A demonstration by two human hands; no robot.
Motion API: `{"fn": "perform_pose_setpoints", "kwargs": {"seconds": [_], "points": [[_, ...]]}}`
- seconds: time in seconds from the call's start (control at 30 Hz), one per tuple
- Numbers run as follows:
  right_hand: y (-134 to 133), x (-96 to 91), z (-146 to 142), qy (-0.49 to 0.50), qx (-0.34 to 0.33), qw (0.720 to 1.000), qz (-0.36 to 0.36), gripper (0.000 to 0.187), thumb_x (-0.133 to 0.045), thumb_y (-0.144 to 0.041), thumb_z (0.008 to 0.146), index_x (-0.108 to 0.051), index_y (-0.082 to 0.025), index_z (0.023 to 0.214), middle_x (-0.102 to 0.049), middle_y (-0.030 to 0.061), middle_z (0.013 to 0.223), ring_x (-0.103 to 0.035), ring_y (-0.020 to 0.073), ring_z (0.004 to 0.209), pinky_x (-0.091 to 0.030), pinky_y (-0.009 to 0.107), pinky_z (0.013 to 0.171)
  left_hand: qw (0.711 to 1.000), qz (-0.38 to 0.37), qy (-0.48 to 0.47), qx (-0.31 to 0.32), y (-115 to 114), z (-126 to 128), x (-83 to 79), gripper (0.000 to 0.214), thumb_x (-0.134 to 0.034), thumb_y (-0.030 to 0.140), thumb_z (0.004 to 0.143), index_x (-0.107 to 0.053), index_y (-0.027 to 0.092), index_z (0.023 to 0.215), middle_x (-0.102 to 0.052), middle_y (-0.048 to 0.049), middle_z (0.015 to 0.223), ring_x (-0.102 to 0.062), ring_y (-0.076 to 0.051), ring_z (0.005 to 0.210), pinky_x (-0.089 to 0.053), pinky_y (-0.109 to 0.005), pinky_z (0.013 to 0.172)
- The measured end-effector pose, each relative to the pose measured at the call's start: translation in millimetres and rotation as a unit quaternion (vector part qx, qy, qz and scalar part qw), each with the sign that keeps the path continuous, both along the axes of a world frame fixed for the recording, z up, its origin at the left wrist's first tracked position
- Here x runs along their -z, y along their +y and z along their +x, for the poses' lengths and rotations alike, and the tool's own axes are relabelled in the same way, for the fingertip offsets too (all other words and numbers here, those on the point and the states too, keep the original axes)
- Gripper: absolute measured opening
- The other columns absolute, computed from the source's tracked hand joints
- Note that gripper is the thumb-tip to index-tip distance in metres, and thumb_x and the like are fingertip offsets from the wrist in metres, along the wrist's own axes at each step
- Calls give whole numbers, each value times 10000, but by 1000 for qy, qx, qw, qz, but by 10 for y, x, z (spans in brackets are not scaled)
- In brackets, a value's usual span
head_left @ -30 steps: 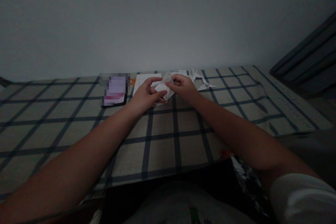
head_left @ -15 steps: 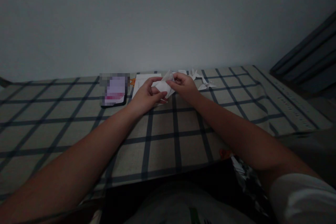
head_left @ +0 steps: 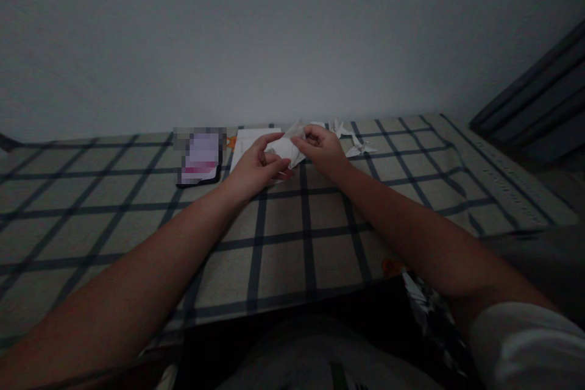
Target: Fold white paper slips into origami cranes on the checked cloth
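Between my two hands is a piece of folded white paper point(head_left: 284, 147), raised a little over the table, with a pointed flap standing up at its top. My left hand point(head_left: 259, 163) grips its left side, thumb below and fingers curled around behind. On the right side, my right hand point(head_left: 321, 145) pinches the paper between thumb and forefinger. Under and behind my left hand lies a stack of white paper point(head_left: 244, 141), partly covered by it. Folded paper cranes point(head_left: 360, 147) rest just past my right hand.
A phone point(head_left: 201, 155) with a blurred screen leans on the left of the checked tablecloth point(head_left: 283, 219). Something orange point(head_left: 231, 142) shows beside it. A plain wall point(head_left: 292, 36) rises behind the table, and a dark curtain point(head_left: 539, 85) hangs at the right.
My right hand has shifted very slightly to the right, and the paper's upright flap tilts a bit with it. My left hand keeps its hold; everything else looks the same.
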State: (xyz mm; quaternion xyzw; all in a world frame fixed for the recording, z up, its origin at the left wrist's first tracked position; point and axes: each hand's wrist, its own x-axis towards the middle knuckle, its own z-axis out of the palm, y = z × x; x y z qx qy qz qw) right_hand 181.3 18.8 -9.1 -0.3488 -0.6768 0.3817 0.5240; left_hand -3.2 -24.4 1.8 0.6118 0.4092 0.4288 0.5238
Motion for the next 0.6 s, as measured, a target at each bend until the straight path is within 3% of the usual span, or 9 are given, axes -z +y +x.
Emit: {"fn": "perform_pose_setpoints", "kwargs": {"seconds": [0.3, 0.6], "points": [[-12, -25, -25, 43, -16, 999, -20, 326, -717, -509, 788, -600, -214, 860, -570, -22, 723, -501, 129, 667, -390, 273, 606, 1000, -8, -21, 6, 5, 4, 12, 739, -758, 233, 799, -438, 260, 1464, -680, 62, 717, -751, -160, 721, -633, -336, 776], [-1, -15, 7, 0, 14, 1000, 7, 287, -695, -483, 838, -626, -206, 869, -523, -22, 703, -457, 126, 650, -361, 272, 593, 999, -18, -32, 7, 10, 5, -3, 788, -787, 181, 752, -444, 221, 1460, -696, 49, 711, -737, -152, 685, -625, -330, 780]]}}
